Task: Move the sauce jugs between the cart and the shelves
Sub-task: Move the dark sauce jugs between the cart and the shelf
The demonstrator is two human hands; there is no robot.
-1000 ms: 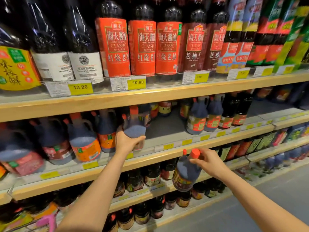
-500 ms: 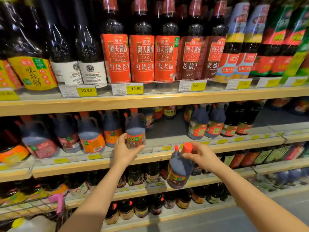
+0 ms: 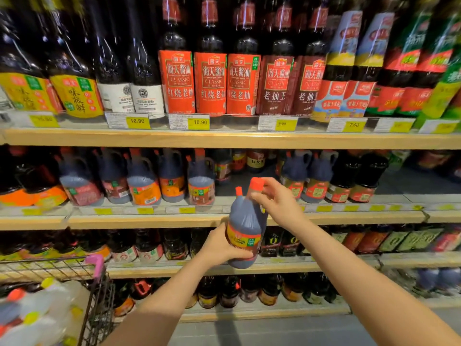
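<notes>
Both hands hold one dark sauce jug [image 3: 245, 227] in the air before the middle shelf [image 3: 149, 219] — the left hand [image 3: 220, 248] wraps its labelled base, the right hand [image 3: 277, 201] grips the handle by its red cap. Above, red labels read "CLASSIC" — price tags [image 3: 137, 121] show 10.80 and 10.90. The cart [image 3: 96, 283] stands lower left.

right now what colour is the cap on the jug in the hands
Orange-red, on the jug; its cap shows best in the head view.

Dark sauce jug [image 3: 245, 228], orange-red cap, red/yellow label, held upright in mid-air in front of the middle shelf [image 3: 224, 218] edge. More same-style jugs [image 3: 172, 178] stand upright in a row on that shelf, left. Wire cart [image 3: 97, 283] near left.
</notes>
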